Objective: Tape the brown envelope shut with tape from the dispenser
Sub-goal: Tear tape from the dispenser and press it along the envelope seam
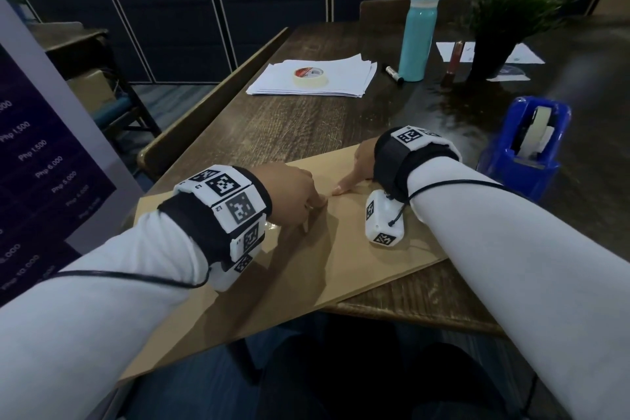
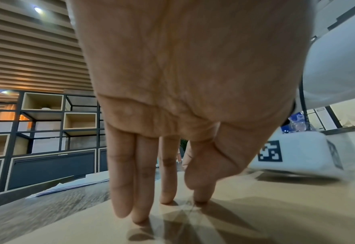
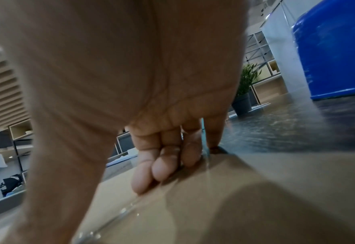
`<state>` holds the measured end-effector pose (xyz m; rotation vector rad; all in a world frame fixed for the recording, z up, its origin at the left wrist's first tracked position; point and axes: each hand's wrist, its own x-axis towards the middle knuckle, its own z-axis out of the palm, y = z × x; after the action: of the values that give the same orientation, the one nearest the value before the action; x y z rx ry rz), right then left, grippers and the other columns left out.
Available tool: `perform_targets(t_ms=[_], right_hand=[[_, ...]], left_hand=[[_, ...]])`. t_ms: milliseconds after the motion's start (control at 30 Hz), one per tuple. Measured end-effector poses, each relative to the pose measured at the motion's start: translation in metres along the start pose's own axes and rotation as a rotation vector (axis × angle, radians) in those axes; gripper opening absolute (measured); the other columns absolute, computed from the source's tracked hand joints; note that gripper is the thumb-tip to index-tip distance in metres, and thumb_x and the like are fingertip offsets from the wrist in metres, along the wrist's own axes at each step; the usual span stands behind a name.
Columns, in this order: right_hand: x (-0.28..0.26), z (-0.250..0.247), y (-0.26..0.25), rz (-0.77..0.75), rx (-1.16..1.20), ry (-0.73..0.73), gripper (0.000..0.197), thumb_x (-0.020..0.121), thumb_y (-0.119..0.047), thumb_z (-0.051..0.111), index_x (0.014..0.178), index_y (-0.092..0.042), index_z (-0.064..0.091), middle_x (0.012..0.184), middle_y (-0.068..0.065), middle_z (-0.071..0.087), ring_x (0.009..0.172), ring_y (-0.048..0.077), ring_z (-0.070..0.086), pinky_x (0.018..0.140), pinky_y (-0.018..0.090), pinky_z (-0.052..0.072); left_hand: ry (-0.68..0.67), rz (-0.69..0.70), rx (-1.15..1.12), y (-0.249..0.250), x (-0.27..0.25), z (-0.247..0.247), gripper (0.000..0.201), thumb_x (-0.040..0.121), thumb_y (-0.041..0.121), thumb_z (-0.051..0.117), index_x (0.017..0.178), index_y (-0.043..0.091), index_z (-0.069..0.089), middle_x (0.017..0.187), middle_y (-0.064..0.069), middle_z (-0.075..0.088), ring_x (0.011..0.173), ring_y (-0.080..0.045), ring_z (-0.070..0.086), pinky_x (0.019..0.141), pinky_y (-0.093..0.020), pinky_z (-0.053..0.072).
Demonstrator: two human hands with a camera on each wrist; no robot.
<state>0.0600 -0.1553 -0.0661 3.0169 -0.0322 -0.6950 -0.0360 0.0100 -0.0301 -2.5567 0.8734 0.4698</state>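
Both hands, left [image 1: 293, 193] and right [image 1: 354, 169], press open-fingered on brown envelope [image 1: 306, 266].

Browns below, blue and teal beyond

The flat tan-brown paper envelope [image 1: 296, 269] lies on the dark brown wood-grain table [image 1: 306, 126]; right of the envelope stands the bright blue plastic tape dispenser [image 1: 525, 150] with its cream roll, and beyond the envelope sit a white paper stack [image 1: 313, 78] under a cream tape ring (red-printed core), a teal cylindrical bottle [image 1: 417, 36] and a green plant in a black pot [image 1: 497, 27]. Both wrists carry white blocks with black square-code patterns over white sleeves.
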Motion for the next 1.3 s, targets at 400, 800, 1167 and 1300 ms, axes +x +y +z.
perform_targets(t_ms=[400,800,1167,1300], right_hand=[[-0.020,-0.008,0.010,-0.051,-0.003,-0.059,0.044,0.078,-0.054,0.068,0.074,-0.014,0.051,0.073,-0.001,0.055,0.080,0.020,0.053,0.084,0.033,0.045],[0.002,-0.008,-0.013,-0.004,-0.137,-0.096,0.110,0.013,-0.092,0.060,0.085,-0.009,0.052,0.083,0.003,0.062,0.098,0.028,0.062,0.097,0.044,0.047],[-0.027,-0.015,-0.003,-0.035,-0.106,-0.075,0.055,0.065,-0.070,0.069,0.073,-0.017,0.056,0.087,0.000,0.064,0.093,0.022,0.060,0.096,0.040,0.048],[-0.039,-0.010,0.005,-0.067,0.024,-0.044,0.046,0.079,-0.053,0.067,0.097,-0.011,0.062,0.091,0.003,0.061,0.090,0.021,0.056,0.089,0.033,0.047]], left_hand=[[0.020,0.037,-0.013,-0.007,0.003,0.002,0.045,0.098,0.024,0.034,0.137,0.044,0.045,0.132,0.003,0.049,0.114,-0.026,0.054,0.093,-0.040,0.049],[0.017,0.026,-0.010,-0.005,0.003,-0.002,0.042,0.096,0.025,0.037,0.132,0.043,0.052,0.129,0.003,0.051,0.108,-0.025,0.057,0.091,-0.041,0.050],[0.033,0.035,-0.028,-0.004,0.001,0.000,0.041,0.099,0.026,0.036,0.133,0.042,0.051,0.131,0.004,0.051,0.111,-0.025,0.056,0.092,-0.039,0.049],[0.007,0.013,-0.007,-0.001,-0.002,0.000,0.046,0.096,0.023,0.037,0.136,0.042,0.046,0.132,0.002,0.051,0.112,-0.026,0.054,0.090,-0.039,0.050]])
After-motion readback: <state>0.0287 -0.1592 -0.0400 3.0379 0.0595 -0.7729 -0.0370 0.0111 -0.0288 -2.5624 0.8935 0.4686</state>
